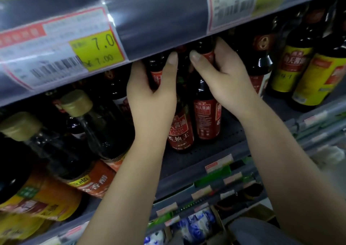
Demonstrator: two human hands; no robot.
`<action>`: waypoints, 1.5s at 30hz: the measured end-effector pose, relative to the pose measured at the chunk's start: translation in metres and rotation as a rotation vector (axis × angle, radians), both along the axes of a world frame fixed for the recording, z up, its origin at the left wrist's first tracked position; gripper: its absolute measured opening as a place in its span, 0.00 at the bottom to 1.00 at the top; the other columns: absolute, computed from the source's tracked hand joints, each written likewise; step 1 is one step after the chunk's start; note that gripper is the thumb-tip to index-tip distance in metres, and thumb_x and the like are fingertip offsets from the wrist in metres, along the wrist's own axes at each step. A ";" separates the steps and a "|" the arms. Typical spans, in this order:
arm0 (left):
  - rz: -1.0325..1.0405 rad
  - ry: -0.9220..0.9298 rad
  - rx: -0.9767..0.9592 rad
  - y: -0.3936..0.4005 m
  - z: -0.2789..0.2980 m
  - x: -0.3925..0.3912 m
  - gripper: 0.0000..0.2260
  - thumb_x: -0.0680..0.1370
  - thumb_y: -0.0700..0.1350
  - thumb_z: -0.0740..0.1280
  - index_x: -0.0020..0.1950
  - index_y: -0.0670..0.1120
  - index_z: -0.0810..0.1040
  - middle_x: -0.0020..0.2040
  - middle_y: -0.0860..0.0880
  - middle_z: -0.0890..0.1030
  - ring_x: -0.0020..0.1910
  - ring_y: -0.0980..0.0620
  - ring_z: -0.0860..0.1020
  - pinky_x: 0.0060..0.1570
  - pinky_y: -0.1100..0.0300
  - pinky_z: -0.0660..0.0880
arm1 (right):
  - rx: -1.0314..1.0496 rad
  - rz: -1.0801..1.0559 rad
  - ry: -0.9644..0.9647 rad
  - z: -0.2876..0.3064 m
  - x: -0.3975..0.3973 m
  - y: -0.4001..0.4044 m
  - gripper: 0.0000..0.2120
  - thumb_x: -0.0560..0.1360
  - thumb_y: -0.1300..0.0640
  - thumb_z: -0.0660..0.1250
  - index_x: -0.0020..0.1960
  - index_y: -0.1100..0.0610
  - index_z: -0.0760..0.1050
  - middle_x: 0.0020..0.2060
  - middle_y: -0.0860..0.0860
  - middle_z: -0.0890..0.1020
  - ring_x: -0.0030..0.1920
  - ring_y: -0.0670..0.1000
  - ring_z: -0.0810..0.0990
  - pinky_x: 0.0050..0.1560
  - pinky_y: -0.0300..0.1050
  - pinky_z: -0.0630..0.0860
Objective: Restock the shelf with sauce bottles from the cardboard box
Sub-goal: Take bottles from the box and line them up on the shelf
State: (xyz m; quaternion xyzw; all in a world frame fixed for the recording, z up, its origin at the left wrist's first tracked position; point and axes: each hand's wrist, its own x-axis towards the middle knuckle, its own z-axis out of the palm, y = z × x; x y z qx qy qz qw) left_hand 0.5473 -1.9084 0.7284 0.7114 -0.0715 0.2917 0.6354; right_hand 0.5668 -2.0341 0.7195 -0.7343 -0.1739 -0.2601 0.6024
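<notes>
Both arms reach into a shop shelf [211, 151]. My left hand [151, 93] grips a dark sauce bottle with a red label [155, 72]; its top is hidden behind the price rail above. My right hand [222, 78] grips a second red-label bottle [207, 53] just to the right, thumb on its front. Two more red-label bottles [180, 132] [206, 117] stand upright on the shelf below and in front of my hands. The cardboard box [262, 213] shows only as a corner at the bottom right.
The upper shelf's price rail [93, 46] hangs close above both hands. Large bottles with gold caps [78, 102] crowd the left. Yellow-label bottles [295, 61] stand to the right. Lower shelf rails with price tags [219, 164] run beneath, with blue packets [194, 224] below.
</notes>
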 end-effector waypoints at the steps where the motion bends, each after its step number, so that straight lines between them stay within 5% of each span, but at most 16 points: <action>1: -0.005 -0.002 0.014 0.000 -0.001 0.002 0.16 0.76 0.50 0.67 0.62 0.46 0.76 0.58 0.51 0.82 0.61 0.56 0.78 0.65 0.52 0.73 | -0.022 -0.005 0.014 -0.001 0.002 0.000 0.15 0.79 0.55 0.61 0.65 0.53 0.69 0.56 0.42 0.78 0.61 0.37 0.75 0.60 0.28 0.68; 7: -0.013 0.063 0.029 -0.003 -0.014 0.012 0.13 0.77 0.51 0.67 0.60 0.50 0.75 0.55 0.56 0.81 0.58 0.62 0.78 0.63 0.58 0.74 | -0.028 0.031 0.086 -0.017 0.015 -0.001 0.18 0.79 0.53 0.60 0.68 0.56 0.68 0.61 0.46 0.78 0.62 0.39 0.75 0.64 0.36 0.71; 15: -0.123 0.153 0.117 0.003 -0.010 0.018 0.09 0.78 0.51 0.66 0.58 0.57 0.71 0.56 0.59 0.80 0.58 0.64 0.78 0.63 0.58 0.75 | -0.112 0.082 0.171 -0.014 0.023 -0.009 0.18 0.79 0.49 0.61 0.68 0.52 0.68 0.58 0.40 0.78 0.59 0.35 0.75 0.58 0.27 0.71; 20: -0.254 0.201 0.237 0.023 -0.010 0.016 0.17 0.79 0.48 0.64 0.68 0.49 0.71 0.62 0.54 0.79 0.63 0.58 0.77 0.66 0.52 0.73 | -0.090 0.282 0.262 -0.007 0.024 -0.028 0.12 0.79 0.57 0.61 0.62 0.55 0.73 0.55 0.46 0.81 0.58 0.42 0.79 0.58 0.37 0.75; 30: -0.074 0.078 0.285 0.015 -0.022 0.020 0.17 0.80 0.50 0.64 0.68 0.49 0.70 0.61 0.56 0.79 0.62 0.61 0.76 0.65 0.55 0.73 | -0.033 0.070 0.114 -0.019 0.025 -0.013 0.13 0.76 0.54 0.67 0.60 0.54 0.74 0.55 0.45 0.81 0.58 0.41 0.79 0.59 0.37 0.75; 36: -0.025 -0.020 0.269 0.006 -0.035 0.016 0.22 0.80 0.48 0.63 0.73 0.45 0.65 0.66 0.54 0.74 0.67 0.63 0.71 0.67 0.67 0.68 | -0.024 -0.065 0.054 -0.028 0.017 -0.001 0.19 0.78 0.52 0.64 0.66 0.58 0.72 0.58 0.47 0.80 0.61 0.42 0.77 0.64 0.41 0.73; 42: -0.078 -0.042 0.407 0.015 -0.061 0.002 0.31 0.78 0.40 0.66 0.77 0.43 0.54 0.75 0.48 0.64 0.75 0.56 0.62 0.75 0.52 0.61 | -0.124 0.070 0.218 -0.049 0.005 -0.025 0.29 0.75 0.52 0.68 0.73 0.49 0.63 0.68 0.42 0.71 0.70 0.40 0.67 0.72 0.48 0.66; 45: -0.005 -0.069 0.462 0.015 -0.068 0.005 0.31 0.78 0.42 0.66 0.77 0.40 0.55 0.76 0.49 0.61 0.75 0.59 0.59 0.75 0.61 0.58 | -0.148 0.004 0.191 -0.058 0.004 -0.021 0.32 0.72 0.52 0.71 0.73 0.48 0.62 0.68 0.44 0.71 0.70 0.42 0.68 0.71 0.49 0.67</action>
